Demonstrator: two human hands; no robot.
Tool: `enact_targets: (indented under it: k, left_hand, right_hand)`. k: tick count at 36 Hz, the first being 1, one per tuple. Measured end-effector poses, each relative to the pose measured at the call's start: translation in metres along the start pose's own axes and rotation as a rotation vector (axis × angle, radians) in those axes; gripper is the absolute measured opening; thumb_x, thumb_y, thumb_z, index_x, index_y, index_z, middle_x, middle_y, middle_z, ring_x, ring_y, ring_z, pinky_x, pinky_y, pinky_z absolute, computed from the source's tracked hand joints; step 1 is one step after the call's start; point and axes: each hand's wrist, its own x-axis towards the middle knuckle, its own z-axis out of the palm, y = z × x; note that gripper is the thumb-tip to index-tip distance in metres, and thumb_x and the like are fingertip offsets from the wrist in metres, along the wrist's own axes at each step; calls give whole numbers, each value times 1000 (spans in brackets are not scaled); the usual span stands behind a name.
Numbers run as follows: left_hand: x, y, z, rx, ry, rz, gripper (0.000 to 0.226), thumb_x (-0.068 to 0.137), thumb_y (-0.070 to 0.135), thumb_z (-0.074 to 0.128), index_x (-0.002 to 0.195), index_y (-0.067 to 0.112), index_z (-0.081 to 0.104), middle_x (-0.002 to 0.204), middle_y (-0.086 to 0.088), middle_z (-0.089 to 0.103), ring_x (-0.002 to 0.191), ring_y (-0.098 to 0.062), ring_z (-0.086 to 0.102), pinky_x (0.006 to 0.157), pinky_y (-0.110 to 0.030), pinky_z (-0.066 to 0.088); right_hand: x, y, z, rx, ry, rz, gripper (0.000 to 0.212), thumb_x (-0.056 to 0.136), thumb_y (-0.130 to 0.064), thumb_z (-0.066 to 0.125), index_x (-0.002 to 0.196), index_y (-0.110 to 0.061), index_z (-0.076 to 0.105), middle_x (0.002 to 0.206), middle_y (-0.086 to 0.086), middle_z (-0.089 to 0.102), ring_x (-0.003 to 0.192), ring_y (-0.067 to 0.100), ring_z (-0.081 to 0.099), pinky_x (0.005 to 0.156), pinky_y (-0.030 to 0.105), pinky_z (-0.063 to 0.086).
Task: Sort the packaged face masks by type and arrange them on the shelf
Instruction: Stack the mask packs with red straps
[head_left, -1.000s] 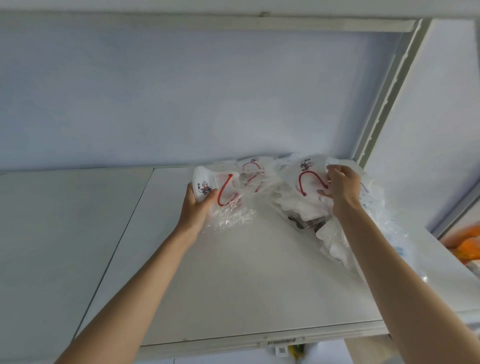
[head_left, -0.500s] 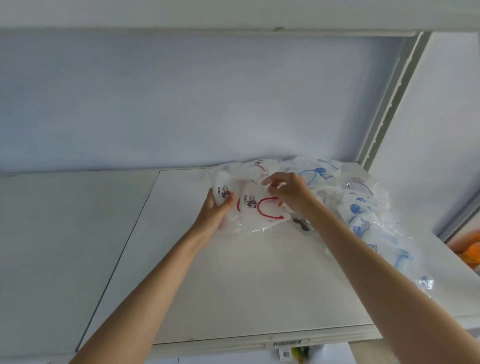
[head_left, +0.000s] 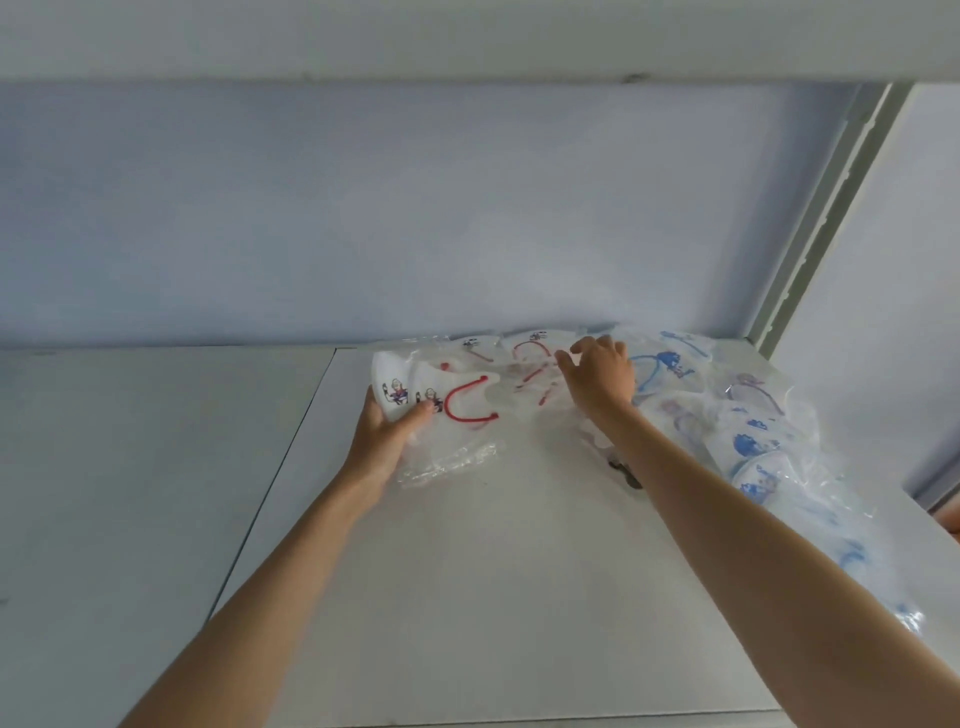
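My left hand (head_left: 382, 434) grips two packaged white masks with red ear loops (head_left: 441, 397), thumb on top, just above the white shelf (head_left: 467, 571). More red-loop masks (head_left: 527, 358) lie in clear wrappers against the back wall. My right hand (head_left: 597, 371) hovers over them with fingers loosely spread, holding nothing. To its right is a heap of packaged masks with blue loops and blue prints (head_left: 748, 441), running along the shelf's right side towards the front.
The shelf's left panel (head_left: 130, 493) is bare white board, with a seam beside my left arm. A pale blue back wall (head_left: 415, 208) and a metal upright (head_left: 826, 208) at the right bound the space. Another shelf board (head_left: 467, 36) is overhead.
My right hand let go of the red-loop mask, now held with the other in my left hand, and moved back right over the pile. My left hand shifted slightly left.
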Motion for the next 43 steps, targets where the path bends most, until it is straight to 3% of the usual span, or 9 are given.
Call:
enact_targets:
  k: [7,11,15,18,26,29,31,36,43]
  left_hand:
    - [9,2,-15,15,39,-11,44,80,20,75,118,11,54,109,-13,69,92,-20,66,77,-36,54]
    - [13,3,-23,33,45,5,35,87,16,70,119,12,56,105,-8,70,88,-17,66,58,-17,49]
    - [19,6,-28,16,35,17,39,86,16,71,121,11,56,112,-9,70,102,-25,68,83,-38,57]
    - [24,6,-29,-7,34,11,40,85,16,71,122,10,56,112,-10,70,104,-28,68,89,-44,55]
    - [29,6,-13,-23,15,7,36,88,8,67,122,9,55,112,-10,70,104,-25,68,87,-38,56]
    - [30,6,-7,-26,-1,1,34,89,9,67,120,13,55,112,-8,70,104,-24,68,90,-41,55]
    - [30,5,-5,-22,-5,-1,32,88,10,67,118,15,56,111,-7,71,103,-23,68,91,-43,55]
    - [29,2,-4,-9,-3,-7,31,88,13,68,117,16,56,110,-6,71,102,-23,68,90,-44,55]
    - [20,2,-5,-14,4,4,30,89,9,67,117,11,57,108,-8,71,97,-20,69,81,-35,57]
  right_hand:
    - [31,-9,16,-367,-164,-108,55,99,-51,27,137,-16,45,141,12,40,132,31,30,105,42,30]
    - [36,-6,27,-435,-342,-135,48,98,-47,25,141,-30,37,144,9,37,133,31,27,107,45,26]
    - [30,0,28,-424,-355,-162,45,97,-44,26,137,-31,42,138,8,44,129,30,35,106,45,26]
    - [25,10,23,-387,-364,-238,43,99,-46,30,137,-33,46,143,5,42,134,27,32,113,47,18]
    - [17,46,5,-125,-279,-403,27,93,-47,50,98,-25,66,120,-4,63,116,16,52,106,39,22]
    - [10,49,-1,-128,-75,-292,32,90,-51,54,94,-21,66,122,-1,61,124,19,47,115,41,16]
    - [1,44,-8,-247,11,-179,52,85,-65,50,98,-17,67,121,3,60,123,23,45,113,45,21]
    - [-20,22,-16,-560,-177,-90,92,72,-88,30,106,-11,67,135,10,46,127,30,34,105,47,24]
    - [-23,5,3,-460,-282,-25,76,77,-73,53,124,-14,58,138,10,39,132,31,28,107,46,24]
